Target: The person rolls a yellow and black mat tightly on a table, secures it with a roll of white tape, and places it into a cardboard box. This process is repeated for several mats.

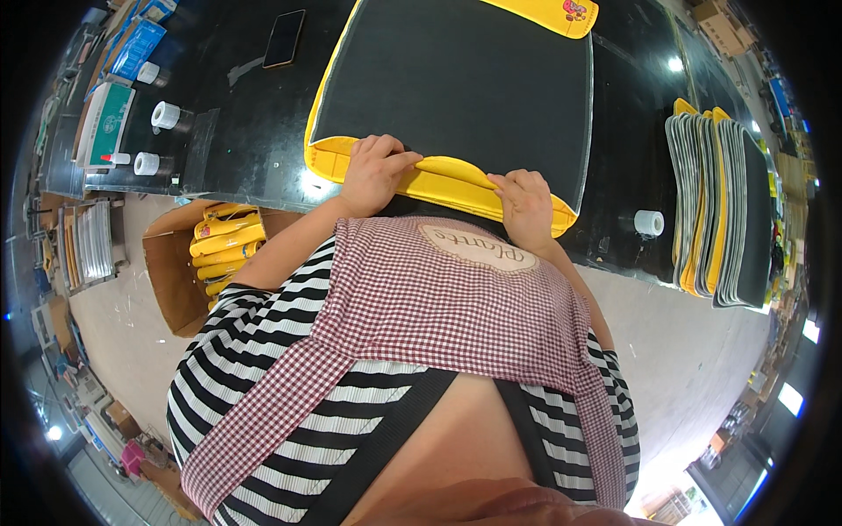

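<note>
A mat (pixel 456 96) with a black backing and a yellow face lies on the black table, backing side up. Its near edge is turned over into a yellow fold (pixel 449 175) close to my apron, and a far corner also shows yellow with a small printed figure. My left hand (pixel 377 175) grips the fold left of its middle, fingers bent and thumb pressed along it. Farther right, my right hand (pixel 526 206) pinches the same fold between thumb and curled fingers. The underside of the fold is hidden.
Left of the mat are a phone (pixel 285 39), white rolls (pixel 165 115), a green-and-white box (pixel 105 127) and a red-capped bottle (pixel 116 159). Below stands a carton (pixel 171 289) of rolled yellow mats. At right are another white roll (pixel 649 223) and stacked mats (pixel 741 210).
</note>
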Tool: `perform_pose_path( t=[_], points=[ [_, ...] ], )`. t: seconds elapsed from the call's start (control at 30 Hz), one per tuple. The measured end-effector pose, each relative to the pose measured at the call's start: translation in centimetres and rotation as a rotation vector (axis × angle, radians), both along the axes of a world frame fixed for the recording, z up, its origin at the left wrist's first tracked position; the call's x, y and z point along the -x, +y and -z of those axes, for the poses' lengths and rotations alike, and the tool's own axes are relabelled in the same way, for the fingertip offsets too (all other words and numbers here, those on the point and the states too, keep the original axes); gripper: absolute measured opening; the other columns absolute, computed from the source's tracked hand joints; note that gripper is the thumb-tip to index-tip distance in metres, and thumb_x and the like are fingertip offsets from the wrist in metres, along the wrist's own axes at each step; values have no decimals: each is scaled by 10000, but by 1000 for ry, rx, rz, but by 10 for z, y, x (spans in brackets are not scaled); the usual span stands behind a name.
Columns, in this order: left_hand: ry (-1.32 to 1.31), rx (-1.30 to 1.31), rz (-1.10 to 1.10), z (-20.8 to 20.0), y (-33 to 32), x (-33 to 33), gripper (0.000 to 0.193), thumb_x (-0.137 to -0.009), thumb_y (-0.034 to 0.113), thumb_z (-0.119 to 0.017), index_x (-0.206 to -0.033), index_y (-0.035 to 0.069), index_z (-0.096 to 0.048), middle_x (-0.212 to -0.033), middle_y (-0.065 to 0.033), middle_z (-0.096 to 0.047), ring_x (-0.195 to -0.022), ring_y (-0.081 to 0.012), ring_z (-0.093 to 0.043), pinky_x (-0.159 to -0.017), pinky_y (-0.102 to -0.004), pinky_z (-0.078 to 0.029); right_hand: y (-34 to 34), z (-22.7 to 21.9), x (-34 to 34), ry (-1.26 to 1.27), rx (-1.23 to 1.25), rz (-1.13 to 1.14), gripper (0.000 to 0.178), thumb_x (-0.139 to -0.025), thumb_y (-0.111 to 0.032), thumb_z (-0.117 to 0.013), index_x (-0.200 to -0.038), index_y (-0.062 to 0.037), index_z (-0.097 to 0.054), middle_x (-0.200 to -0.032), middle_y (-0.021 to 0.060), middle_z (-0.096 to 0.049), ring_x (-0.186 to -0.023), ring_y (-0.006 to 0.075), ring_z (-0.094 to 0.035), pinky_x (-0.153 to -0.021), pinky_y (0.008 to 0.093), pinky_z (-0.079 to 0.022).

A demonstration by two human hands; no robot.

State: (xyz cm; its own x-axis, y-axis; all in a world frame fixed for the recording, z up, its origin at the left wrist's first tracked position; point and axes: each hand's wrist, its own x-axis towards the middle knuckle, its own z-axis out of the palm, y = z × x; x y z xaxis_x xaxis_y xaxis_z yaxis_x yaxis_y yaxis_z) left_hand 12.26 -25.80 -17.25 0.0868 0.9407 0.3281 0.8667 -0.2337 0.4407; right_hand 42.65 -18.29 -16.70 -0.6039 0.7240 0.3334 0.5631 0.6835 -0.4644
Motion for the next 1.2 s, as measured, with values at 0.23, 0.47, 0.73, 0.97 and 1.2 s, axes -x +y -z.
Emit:
perform_pose_path(
  t=[0.23, 0.47, 0.73, 0.97, 1.2],
  points=[
    [-49, 318, -27, -29, 24, 2, 153, -950, 137, -697, -1055, 111, -806, -1029, -76, -679, -1028, -284, -618, -939, -397, -483, 22, -19, 8, -146, 372, 69, 155, -959, -107, -686, -1076, -69, -781, -1007, 80, -672, -965, 292, -621, -900, 404, -503],
    [-123, 664, -108, -41, 65, 6, 171, -931, 224, -706, -1030, 97, -762, -1063, -128, -744, -1038, -331, -703, -887, -462, -547, 65, -40, 20, -265, 841, 175, 199, -944, -111, -709, -1130, -52, -748, -948, 140, -735, -1000, 308, -708, -914, 407, -549],
    [-70, 447, -174, -38, 49, -2, 112, -921, 135, -734, -1022, 92, -712, -1044, -105, -664, -918, -316, -683, -771, -418, -546, 43, -55, 28, -272, 496, 278, 154, -912, -141, -770, -1022, -66, -694, -1004, 99, -661, -933, 310, -688, -823, 413, -548],
    [163, 74, -85, -19, 21, 30, 200, -909, 173, -708, -1080, 239, -788, -989, -9, -599, -1009, -214, -594, -974, -408, -412, 35, -17, -6, -246, 66, 3, 112, -937, -109, -685, -1028, -89, -748, -946, 64, -580, -905, 265, -590, -815, 398, -483],
    [265, 124, -85, -23, 22, 49, 228, -925, 113, -685, -1094, 214, -800, -957, -32, -656, -975, -218, -642, -956, -382, -430, 39, -53, -22, -532, 146, -63, 432, -942, 20, -578, -1289, -157, -764, -954, 85, -587, -914, 262, -556, -875, 408, -476]
  ],
)
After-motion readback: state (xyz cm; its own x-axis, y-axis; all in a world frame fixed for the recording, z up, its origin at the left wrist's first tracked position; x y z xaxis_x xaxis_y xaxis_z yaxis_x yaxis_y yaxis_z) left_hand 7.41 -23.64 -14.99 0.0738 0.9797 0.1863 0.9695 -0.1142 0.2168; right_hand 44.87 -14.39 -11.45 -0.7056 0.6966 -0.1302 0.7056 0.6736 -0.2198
